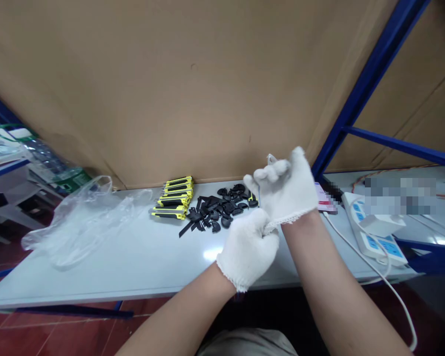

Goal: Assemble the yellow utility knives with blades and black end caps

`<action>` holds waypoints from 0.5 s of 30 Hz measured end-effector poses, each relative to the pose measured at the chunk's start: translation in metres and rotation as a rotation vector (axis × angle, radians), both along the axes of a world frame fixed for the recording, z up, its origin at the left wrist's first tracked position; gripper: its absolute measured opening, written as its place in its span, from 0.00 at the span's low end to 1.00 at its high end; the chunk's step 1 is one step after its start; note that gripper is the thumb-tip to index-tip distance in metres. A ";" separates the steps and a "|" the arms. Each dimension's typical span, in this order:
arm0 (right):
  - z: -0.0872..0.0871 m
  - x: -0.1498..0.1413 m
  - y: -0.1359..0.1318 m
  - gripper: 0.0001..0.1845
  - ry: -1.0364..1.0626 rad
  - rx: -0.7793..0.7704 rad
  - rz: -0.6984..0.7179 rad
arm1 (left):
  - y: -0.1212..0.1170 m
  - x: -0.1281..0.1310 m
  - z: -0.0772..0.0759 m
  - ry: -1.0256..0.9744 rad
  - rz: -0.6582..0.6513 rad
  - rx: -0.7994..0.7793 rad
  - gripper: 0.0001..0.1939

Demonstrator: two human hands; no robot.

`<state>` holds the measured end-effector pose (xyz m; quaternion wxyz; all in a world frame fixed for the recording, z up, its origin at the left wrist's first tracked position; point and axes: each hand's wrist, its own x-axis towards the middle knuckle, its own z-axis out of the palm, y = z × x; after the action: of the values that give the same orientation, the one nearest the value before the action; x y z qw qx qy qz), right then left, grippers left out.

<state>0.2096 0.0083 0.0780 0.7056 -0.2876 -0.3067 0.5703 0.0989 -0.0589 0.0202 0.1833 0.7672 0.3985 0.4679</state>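
White knitted gloves cover both of my hands. My left hand (249,249) is closed, its fingers pinching the cuff of the right glove (292,217) near the wrist. Raised above the table, my right hand (287,185) is palm up with loosely bent fingers, and it holds nothing that I can see. Beyond my hands lies a loose heap of small black plastic pieces (226,207), with dark blades or strips (193,217) at its left side. Several yellow-and-black utility knives (174,198) are lined up in a row left of the heap.
A crumpled clear plastic bag (85,222) covers the table's left part, near a large clear bottle (55,158). White power strips (374,232) with cables sit at the right. A cardboard panel (207,99) and a blue metal frame (359,94) stand behind the table (141,267).
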 end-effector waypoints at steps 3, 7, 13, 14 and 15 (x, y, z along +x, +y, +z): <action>0.013 0.011 -0.019 0.29 0.302 0.111 -0.097 | 0.012 -0.002 0.007 -0.001 0.069 -0.052 0.08; 0.015 0.002 -0.043 0.16 0.805 0.412 0.065 | 0.028 0.009 0.012 0.046 0.089 -0.027 0.06; 0.010 -0.013 -0.059 0.20 0.830 0.524 0.281 | 0.029 0.024 -0.013 0.268 -0.085 -0.002 0.05; 0.011 -0.009 -0.058 0.24 0.756 0.506 0.339 | 0.025 0.024 -0.017 0.281 -0.106 0.003 0.04; 0.011 -0.003 -0.056 0.27 0.721 0.479 0.405 | 0.020 0.023 -0.019 0.294 -0.129 0.006 0.05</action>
<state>0.2065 -0.0481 0.0895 0.6882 0.1649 -0.2151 0.6730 0.1223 -0.0385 0.0011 0.1503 0.8521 0.3693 0.3390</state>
